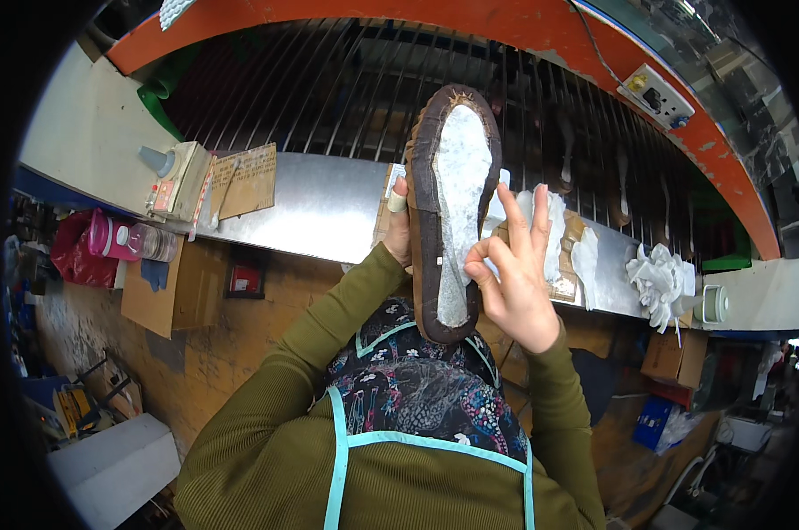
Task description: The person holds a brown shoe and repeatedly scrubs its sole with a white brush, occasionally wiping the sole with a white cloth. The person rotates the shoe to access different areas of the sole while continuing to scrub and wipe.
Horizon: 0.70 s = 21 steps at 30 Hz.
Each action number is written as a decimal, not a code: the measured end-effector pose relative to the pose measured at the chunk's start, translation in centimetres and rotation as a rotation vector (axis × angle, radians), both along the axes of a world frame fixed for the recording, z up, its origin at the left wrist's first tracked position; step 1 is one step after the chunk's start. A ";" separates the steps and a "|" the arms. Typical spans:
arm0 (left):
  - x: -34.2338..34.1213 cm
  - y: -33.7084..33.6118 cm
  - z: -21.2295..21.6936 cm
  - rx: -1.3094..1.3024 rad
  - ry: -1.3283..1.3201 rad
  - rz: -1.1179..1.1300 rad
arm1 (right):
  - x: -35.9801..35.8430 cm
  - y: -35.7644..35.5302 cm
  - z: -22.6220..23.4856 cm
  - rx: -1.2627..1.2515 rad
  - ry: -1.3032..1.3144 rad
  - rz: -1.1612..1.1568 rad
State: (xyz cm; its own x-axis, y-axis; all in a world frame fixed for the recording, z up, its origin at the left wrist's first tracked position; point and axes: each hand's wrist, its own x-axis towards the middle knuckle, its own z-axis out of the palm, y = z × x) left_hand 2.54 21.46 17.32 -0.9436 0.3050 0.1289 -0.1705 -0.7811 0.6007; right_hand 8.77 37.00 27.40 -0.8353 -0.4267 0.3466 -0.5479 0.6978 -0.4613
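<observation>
A dark brown shoe upper, bottom side turned up with its toe pointing away, is held above the metal ledge. Its edge is folded in around a whitish-grey insole. My left hand is closed on its left side, the thumb wearing a pale wrap; the other fingers are mostly hidden behind the shoe. At the right edge, toward the heel, my right hand pinches thumb and forefinger together against the insole, its other fingers raised. Whatever lies between those fingertips is too small to make out.
Beyond the metal ledge runs a rack of metal bars under an orange frame. Cardboard lies at left, crumpled white cloths at right. A cardboard box and a pink-lidded bottle stand left.
</observation>
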 end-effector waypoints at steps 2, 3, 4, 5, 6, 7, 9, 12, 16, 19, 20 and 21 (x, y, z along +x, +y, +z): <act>0.0 0.0 0.1 0.017 -0.003 0.038 | -0.2 0.4 0.9 -0.049 -0.055 0.073; 0.0 -0.1 0.1 0.020 -0.006 0.030 | -0.2 0.5 1.3 -0.087 -0.076 0.099; 0.0 -0.2 0.1 0.022 -0.010 0.022 | -0.1 0.5 1.5 -0.128 -0.094 0.124; 0.1 -0.2 0.1 0.020 -0.027 0.029 | 0.3 0.4 1.7 -0.107 -0.138 0.129; 0.1 -0.2 0.1 0.030 -0.019 0.022 | 0.6 0.1 1.6 -0.085 -0.148 0.117; 0.1 -0.2 0.1 0.037 -0.025 0.031 | 0.9 -0.3 1.5 -0.061 -0.158 0.104; 0.1 -0.3 0.1 0.038 -0.013 0.041 | 1.2 -0.9 1.2 -0.024 -0.167 0.084; 0.0 -0.6 0.1 0.005 0.024 0.031 | 1.3 -1.4 0.6 0.033 -0.107 0.052; -0.1 -0.3 0.2 0.032 -0.009 0.065 | 1.2 -1.4 0.3 0.081 -0.076 0.051; 0.0 -0.2 0.1 0.069 -0.021 0.062 | 1.0 -0.7 0.4 0.001 -0.077 0.064; 0.0 -0.2 0.0 0.082 -0.015 0.050 | 0.8 -0.4 0.4 -0.080 -0.050 0.066; 0.0 -0.3 0.0 0.063 -0.004 0.041 | 0.7 -0.1 0.4 -0.160 -0.024 0.069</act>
